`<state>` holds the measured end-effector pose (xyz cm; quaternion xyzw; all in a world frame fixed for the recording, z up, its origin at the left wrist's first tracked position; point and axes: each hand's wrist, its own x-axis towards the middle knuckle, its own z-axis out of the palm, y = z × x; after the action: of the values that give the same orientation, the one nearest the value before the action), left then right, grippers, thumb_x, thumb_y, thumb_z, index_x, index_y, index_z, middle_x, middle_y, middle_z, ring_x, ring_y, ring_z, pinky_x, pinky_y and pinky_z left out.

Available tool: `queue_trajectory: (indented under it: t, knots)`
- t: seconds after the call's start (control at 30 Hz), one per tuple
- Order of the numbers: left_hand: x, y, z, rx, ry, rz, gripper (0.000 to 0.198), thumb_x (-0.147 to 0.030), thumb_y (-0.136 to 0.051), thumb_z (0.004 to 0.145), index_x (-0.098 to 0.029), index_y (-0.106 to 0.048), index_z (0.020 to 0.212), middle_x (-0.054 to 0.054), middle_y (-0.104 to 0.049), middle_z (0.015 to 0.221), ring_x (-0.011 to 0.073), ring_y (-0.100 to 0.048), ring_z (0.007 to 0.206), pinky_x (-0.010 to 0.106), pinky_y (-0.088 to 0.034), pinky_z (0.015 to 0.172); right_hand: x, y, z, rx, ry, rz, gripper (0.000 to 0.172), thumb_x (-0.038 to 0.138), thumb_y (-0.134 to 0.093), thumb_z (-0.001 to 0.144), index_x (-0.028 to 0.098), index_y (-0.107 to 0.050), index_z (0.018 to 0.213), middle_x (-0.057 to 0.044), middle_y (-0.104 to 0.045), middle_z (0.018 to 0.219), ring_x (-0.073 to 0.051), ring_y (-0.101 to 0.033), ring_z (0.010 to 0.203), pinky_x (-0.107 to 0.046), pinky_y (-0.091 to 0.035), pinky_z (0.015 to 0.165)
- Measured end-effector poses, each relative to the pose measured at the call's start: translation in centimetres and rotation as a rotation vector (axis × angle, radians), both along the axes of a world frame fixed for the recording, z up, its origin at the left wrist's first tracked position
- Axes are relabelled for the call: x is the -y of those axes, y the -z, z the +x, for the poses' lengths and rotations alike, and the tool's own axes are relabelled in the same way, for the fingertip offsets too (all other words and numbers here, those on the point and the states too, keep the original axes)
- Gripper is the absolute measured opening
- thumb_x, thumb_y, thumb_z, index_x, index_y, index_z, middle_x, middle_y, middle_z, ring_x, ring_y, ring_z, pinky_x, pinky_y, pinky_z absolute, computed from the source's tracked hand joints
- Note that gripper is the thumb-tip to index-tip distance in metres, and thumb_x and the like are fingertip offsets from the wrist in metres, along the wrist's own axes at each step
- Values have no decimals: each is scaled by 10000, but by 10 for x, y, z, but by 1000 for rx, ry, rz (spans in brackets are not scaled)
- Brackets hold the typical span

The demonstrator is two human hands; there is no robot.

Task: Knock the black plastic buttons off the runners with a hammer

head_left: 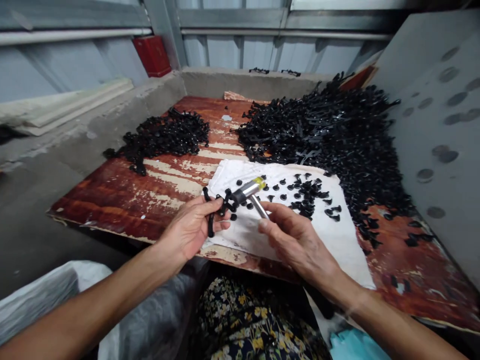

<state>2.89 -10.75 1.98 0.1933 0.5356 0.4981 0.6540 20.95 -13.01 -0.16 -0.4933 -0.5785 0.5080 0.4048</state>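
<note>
Mallet (249, 190) extends beyond right fingers (278, 210) gripping its handle.

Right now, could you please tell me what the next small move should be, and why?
Perhaps a light, careful tap: the right hand holds the mallet, its black end close to the black pieces in the left hand.

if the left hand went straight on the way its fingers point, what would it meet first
Beyond the black parts it holds, the left hand would probably meet the hammer head first, though depth is hard to judge here.
</note>
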Motion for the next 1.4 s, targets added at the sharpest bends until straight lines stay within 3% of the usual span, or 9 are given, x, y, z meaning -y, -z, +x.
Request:
queue_trajectory:
  t: [0.17, 0.27, 0.4, 0.57, 0.77, 1.0, 1.4]
  knots:
    - [14, -5, 9, 109, -25, -42, 167, 15, -595, 726, -123, -638, 809, 23, -687, 715, 111, -620, 509, 232, -559, 468, -14, 0, -29, -200, -60, -27, 189, 362, -648, 756, 197, -581, 819, 18, -605, 714, -116, -520, 600, -245, -441, 569]
    - [18, -5, 7, 143, -28, -139, 171, 29, -524, 719, -123, -602, 712, 19, -639, 599, 128, -613, 481, 228, -532, 417, -17, -1, -35, -208, -84, -64, 156, 335, -627, 767, 199, -554, 791, 35, -590, 652, -105, -510, 561, -229, -412, 538]
    - [16, -1, 2, 173, 73, -142, 190, -7, -480, 795, -126, -602, 712, 4, -591, 542, 114, -563, 420, 209, -483, 349, -16, -3, -35, -176, -111, -125, 163, 338, -616, 782, 193, -546, 807, 51, -560, 619, -82, -433, 483, -203, -315, 437]
    - [10, 5, -4, 79, 93, -128, 188, -13, -531, 846, -110, -591, 697, 9, -630, 575, 94, -577, 412, 165, -445, 330, -12, -6, -24, -126, -80, -167, 199, 393, -609, 832, 204, -549, 855, 103, -436, 535, -59, -289, 380, -197, -222, 359]
    - [3, 10, -7, 26, 40, -221, 176, -28, -575, 843, -136, -545, 708, 27, -672, 608, 131, -616, 427, 201, -461, 326, 5, -9, 4, -212, 91, -218, 278, 430, -693, 787, 207, -547, 867, 71, -507, 635, -53, -340, 424, -167, -260, 340]
    - [-1, 8, -4, 39, 13, -222, 190, -10, -556, 849, -118, -555, 693, 48, -674, 591, 122, -612, 412, 201, -493, 349, 23, 2, 19, -255, 148, -253, 286, 421, -731, 762, 217, -570, 880, 65, -543, 650, -37, -336, 386, -149, -276, 313]
    - [-1, 9, -2, -38, 11, -217, 192, -7, -605, 813, -136, -535, 690, 52, -659, 577, 142, -621, 420, 210, -489, 349, 24, 10, 27, -268, 173, -254, 309, 436, -743, 745, 216, -588, 897, 66, -536, 624, -42, -338, 389, -144, -306, 310]
